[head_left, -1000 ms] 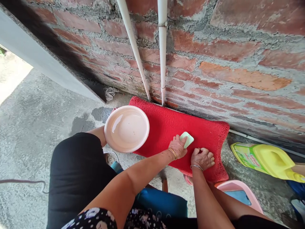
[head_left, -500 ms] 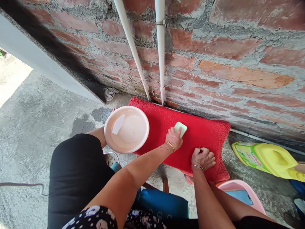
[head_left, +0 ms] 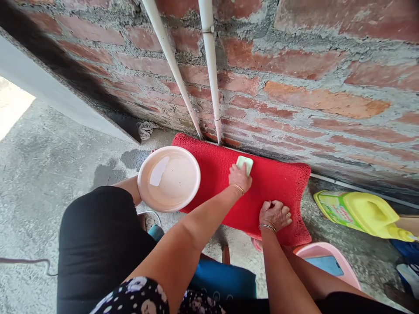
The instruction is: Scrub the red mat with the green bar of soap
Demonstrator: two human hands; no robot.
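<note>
A red fluffy-edged mat (head_left: 212, 174) lies across my lap area, along the foot of the wall. My left hand (head_left: 240, 175) is closed around a pale green scrub brush (head_left: 245, 165) with a flat, rounded back, and it presses the brush on the middle of the mat. Its underside is hidden. Closer to the mat's right end, my right hand (head_left: 275, 216) has its fingers curled down against the red cloth; whether a fold is pinched under them cannot be seen. A pale pink basin (head_left: 169, 206) of water, with a whitish patch on its surface, stands at the mat's left end.
Two white pipes (head_left: 212, 74) run down the brick wall (head_left: 294, 65) behind the mat. At right lie a yellow detergent bottle (head_left: 366, 213) and a pink tub (head_left: 347, 261) holding a flat bluish thing (head_left: 327, 264). A grey rag (head_left: 145, 129) is on the floor.
My left hand has pushed the brush a little farther toward the wall over the mat. My right hand stays in place on it. The whole view has shifted slightly.
</note>
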